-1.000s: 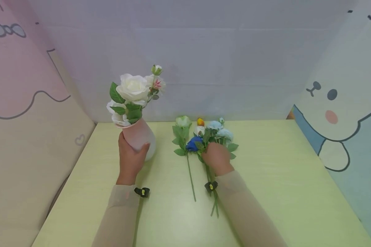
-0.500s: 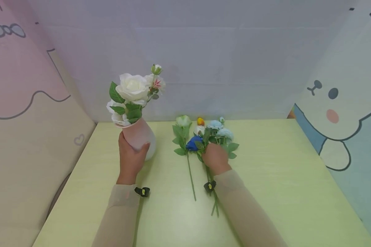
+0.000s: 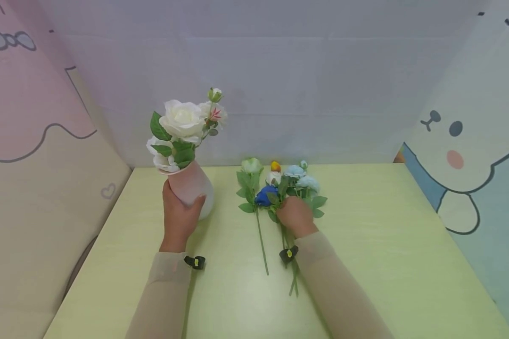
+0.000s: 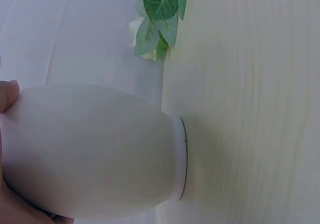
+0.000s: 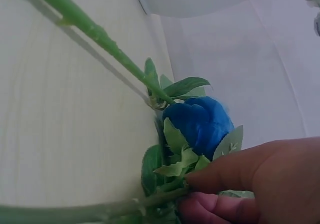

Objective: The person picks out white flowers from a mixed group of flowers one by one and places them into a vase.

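My left hand [image 3: 180, 219] grips a pink-and-white vase [image 3: 191, 186], thumb on the near side. White roses [image 3: 182, 120] with green leaves stand in the vase, which leans slightly left in the head view. In the left wrist view, the vase's base [image 4: 179, 156] appears close to the tabletop; whether it touches I cannot tell. My right hand [image 3: 297, 216] is at the loose flowers on the table. In the right wrist view, its thumb and fingers pinch the green stem just below a blue rose [image 5: 197, 124]. Some fingertips are hidden by leaves.
Left of the blue rose lies a pale green flower [image 3: 251, 165] on a long stem. Light blue flowers [image 3: 307, 183], a white flower [image 3: 273, 178] and an orange bud [image 3: 275, 166] lie around my right hand. Cloth walls border the pale yellow table [image 3: 386, 263].
My right hand has shifted very slightly left among the stems, and the blue rose has moved a little with it. My left hand and the vase look unchanged.
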`<state>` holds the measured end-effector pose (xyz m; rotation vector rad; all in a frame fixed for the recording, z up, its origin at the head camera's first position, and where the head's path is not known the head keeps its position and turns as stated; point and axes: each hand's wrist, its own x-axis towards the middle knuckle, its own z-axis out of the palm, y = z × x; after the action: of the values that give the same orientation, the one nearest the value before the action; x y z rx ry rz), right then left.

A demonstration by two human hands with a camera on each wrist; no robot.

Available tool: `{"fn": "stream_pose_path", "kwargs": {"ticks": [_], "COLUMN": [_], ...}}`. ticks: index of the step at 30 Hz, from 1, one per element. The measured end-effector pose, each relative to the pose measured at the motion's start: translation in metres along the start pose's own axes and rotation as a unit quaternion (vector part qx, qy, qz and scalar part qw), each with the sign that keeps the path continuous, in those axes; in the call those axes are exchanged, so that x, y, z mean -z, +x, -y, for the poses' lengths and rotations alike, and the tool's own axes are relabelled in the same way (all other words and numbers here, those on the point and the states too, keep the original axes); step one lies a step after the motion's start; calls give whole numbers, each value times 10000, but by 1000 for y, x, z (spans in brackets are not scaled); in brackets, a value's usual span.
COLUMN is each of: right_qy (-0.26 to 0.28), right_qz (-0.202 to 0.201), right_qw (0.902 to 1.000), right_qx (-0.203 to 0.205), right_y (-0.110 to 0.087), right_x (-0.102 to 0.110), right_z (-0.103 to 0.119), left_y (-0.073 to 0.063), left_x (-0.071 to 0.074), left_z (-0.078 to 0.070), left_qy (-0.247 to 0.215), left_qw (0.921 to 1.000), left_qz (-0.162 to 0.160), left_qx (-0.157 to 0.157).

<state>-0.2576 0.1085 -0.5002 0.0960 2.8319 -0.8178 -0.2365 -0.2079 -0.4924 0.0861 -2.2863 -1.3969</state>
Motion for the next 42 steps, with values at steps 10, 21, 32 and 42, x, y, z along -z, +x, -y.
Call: {"fn": "stream_pose_path", "kwargs": {"ticks": [10,21,32,42], "right_qy": [350,829,1923,2390], "right_qz": [-23,-27,-108,-377], "right_qw": [9992,9965,9812,9696], "right_qx": [193,57,97,371], "right_y": [-4,-10,-19,-25], "right_x": [16,23,35,41], "right_z": [-1,4,11,15], "left_y": [0,1,0,0], "left_x": [1,1,0,0], "left_z": [-1,-1,-1,2], "left_qy": [68,178,130,-50], "left_qw": [9999,9997,9998,10000], "left_qz": [24,60,23,8], "left_qx": [126,171,118,17]}}
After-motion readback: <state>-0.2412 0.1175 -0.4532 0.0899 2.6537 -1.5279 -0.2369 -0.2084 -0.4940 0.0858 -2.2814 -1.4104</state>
